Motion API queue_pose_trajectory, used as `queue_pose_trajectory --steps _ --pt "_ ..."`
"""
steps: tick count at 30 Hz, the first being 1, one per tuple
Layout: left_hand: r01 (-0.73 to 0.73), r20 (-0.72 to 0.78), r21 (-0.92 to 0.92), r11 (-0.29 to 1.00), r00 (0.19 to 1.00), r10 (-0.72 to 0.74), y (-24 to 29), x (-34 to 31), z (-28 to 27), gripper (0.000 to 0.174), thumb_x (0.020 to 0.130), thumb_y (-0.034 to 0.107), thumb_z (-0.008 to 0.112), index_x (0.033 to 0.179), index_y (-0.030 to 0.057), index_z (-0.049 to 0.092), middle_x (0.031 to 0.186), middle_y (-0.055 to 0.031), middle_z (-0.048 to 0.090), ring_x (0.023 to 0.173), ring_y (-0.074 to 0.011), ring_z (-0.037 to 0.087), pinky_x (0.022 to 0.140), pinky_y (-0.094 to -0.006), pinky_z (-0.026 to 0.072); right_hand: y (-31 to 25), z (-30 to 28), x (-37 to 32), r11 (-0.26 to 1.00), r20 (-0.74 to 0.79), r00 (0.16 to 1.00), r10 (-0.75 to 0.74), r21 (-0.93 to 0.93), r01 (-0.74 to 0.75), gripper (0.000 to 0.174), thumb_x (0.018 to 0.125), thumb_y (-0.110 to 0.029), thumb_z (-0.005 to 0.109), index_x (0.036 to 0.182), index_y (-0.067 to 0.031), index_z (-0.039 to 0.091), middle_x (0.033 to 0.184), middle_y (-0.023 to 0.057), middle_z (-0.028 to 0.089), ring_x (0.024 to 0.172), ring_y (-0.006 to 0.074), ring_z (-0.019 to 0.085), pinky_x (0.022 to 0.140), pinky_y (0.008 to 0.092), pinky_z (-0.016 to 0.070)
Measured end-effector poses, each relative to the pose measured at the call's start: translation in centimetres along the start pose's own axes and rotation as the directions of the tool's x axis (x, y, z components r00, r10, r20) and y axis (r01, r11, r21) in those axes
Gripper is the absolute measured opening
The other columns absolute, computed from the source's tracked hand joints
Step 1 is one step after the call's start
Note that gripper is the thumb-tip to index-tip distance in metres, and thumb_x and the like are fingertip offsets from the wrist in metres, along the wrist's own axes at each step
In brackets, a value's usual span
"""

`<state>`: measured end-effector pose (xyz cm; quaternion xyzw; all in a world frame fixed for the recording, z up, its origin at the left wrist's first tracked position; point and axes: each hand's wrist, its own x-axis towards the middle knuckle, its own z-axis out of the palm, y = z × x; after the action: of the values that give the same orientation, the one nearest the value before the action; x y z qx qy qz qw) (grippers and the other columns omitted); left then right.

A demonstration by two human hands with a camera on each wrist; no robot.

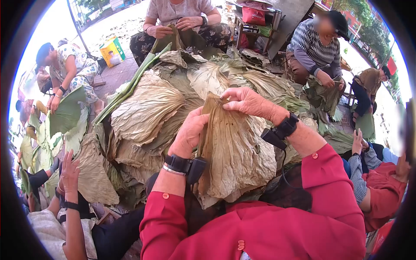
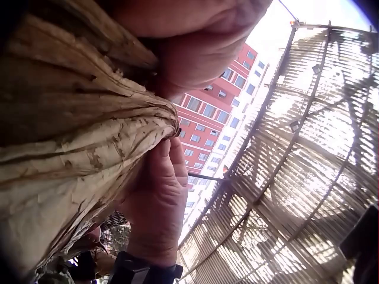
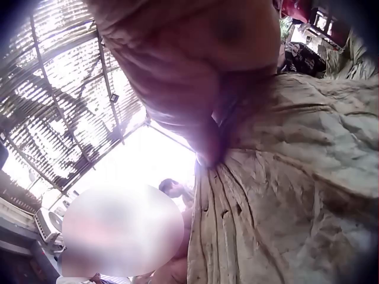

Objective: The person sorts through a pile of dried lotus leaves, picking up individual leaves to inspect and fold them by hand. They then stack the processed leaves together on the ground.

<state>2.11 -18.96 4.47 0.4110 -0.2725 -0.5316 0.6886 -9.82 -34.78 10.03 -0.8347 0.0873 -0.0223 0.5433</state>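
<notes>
A large dried lotus leaf (image 1: pixel 236 149), brown and pleated, hangs between my two hands in the head view. My left hand (image 1: pixel 190 132) grips its gathered left edge near the top. With thumb and forefinger, my right hand (image 1: pixel 253 103) pinches the top of the leaf. The left wrist view shows the folds of the leaf (image 2: pixel 89 148) drawn together toward the right hand's fingertips (image 2: pixel 164 158). In the right wrist view, creases of the leaf (image 3: pixel 266 195) fan out below the right hand (image 3: pixel 177 77).
A big heap of dried leaves (image 1: pixel 149 106) lies just beyond my hands, with long green stalks (image 1: pixel 130 86) along its left. Several people sit around it, among them a person in a striped top (image 1: pixel 318 47) handling leaves. A yellow-green bag (image 1: pixel 112 51) stands at the back left.
</notes>
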Motion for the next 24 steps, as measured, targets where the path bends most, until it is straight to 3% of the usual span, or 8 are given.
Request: queue_pose_trajectory --steps 4,5,8,12,16,18,20,24 --pt "0.046 0.01 -0.161 0.986 0.999 -0.045 -0.1 0.1 0.0 0.023 0.084 0.009 0.053 0.105 0.0006 0.054 0.093 -0.0035 0.059 0.079 -0.0099 0.057 0.071 -0.0236 0.0463 -0.9 1.1 -0.3 0.985 -0.123 0.991 -0.056 -0.168 0.035 0.016 0.081 -0.012 0.059 0.092 -0.0021 0.053 0.062 -0.0066 0.047 0.056 0.0027 0.039 0.05 0.0193 0.0323" --pt "0.061 0.04 -0.165 0.984 0.998 -0.055 -0.2 0.2 0.0 0.023 0.084 0.011 0.055 0.105 0.0008 0.054 0.093 -0.0031 0.059 0.079 -0.0093 0.056 0.071 -0.0231 0.0461 -0.2 1.2 -0.1 0.977 -0.156 0.987 -0.046 -0.211 0.013 0.026 0.077 -0.018 0.063 0.095 -0.0015 0.055 0.068 0.0065 0.058 0.065 0.0124 0.053 0.061 0.0276 0.0422" --pt "0.001 0.007 -0.033 0.999 1.0 -0.001 -0.9 -0.3 1.2 0.024 0.081 0.006 0.056 0.104 -0.0001 0.054 0.093 -0.0025 0.059 0.079 -0.0089 0.056 0.071 -0.0228 0.046 -0.2 1.7 -0.3 0.91 -0.211 0.977 0.002 -0.404 -0.089 0.029 0.075 -0.023 0.063 0.094 -0.0032 0.055 0.071 0.0098 0.059 0.068 0.0203 0.057 0.062 0.0308 0.0431" --pt "0.09 0.005 -0.08 0.993 0.996 -0.09 -2.0 -0.4 1.3 0.026 0.078 0.001 0.057 0.104 0.0001 0.054 0.094 -0.0053 0.06 0.079 -0.0127 0.059 0.071 -0.0274 0.0488 -0.3 1.1 0.9 0.857 -0.323 0.938 -0.125 -0.512 -0.063 0.015 0.077 -0.017 0.061 0.081 -0.0037 0.056 0.06 0.0014 0.053 0.056 0.0085 0.047 0.053 0.0248 0.039" --pt "0.124 0.019 -0.106 0.987 0.992 -0.123 -2.9 -0.3 1.4 0.024 0.077 -0.001 0.058 0.101 -0.0016 0.056 0.09 -0.0067 0.061 0.075 -0.0137 0.059 0.069 -0.0284 0.0494 -0.5 0.7 4.6 0.922 -0.263 0.951 -0.161 -0.384 0.05 0.012 0.078 -0.013 0.058 0.079 -0.0014 0.057 0.067 0.0017 0.056 0.062 0.0093 0.051 0.055 0.0255 0.0404" --pt "0.116 0.0 -0.083 0.99 0.993 -0.116 -2.8 -0.3 1.5 0.026 0.075 -0.002 0.058 0.101 -0.0017 0.056 0.09 -0.0066 0.061 0.077 -0.0137 0.059 0.07 -0.0275 0.0483 0.3 1.8 7.4 0.958 -0.205 0.975 -0.087 -0.284 0.026 0.015 0.078 -0.014 0.059 0.084 -0.0006 0.058 0.071 0.0028 0.058 0.066 0.0108 0.052 0.055 0.0254 0.0417" --pt "0.077 -0.101 0.024 0.997 0.992 -0.075 -2.9 -0.2 1.7 0.028 0.074 -0.003 0.058 0.101 -0.0015 0.056 0.088 -0.0053 0.061 0.076 -0.0127 0.057 0.071 -0.0272 0.0464 0.6 3.3 9.8 0.97 -0.067 0.971 0.229 -0.068 -0.233 0.024 0.076 -0.018 0.062 0.09 0.001 0.058 0.071 0.0051 0.058 0.065 0.0127 0.054 0.052 0.0257 0.0424" --pt "0.064 -0.109 0.056 0.996 0.992 -0.058 -4.2 0.9 1.1 0.016 0.075 -0.003 0.056 0.09 -0.0006 0.058 0.084 -0.0029 0.06 0.073 -0.0116 0.056 0.066 -0.0255 0.0451 1.0 5.4 13.0 0.947 0.026 0.955 0.295 -0.143 -0.288 0.034 0.074 -0.022 0.065 0.095 0.0037 0.056 0.071 0.0074 0.059 0.063 0.0145 0.056 0.049 0.0263 0.0426"
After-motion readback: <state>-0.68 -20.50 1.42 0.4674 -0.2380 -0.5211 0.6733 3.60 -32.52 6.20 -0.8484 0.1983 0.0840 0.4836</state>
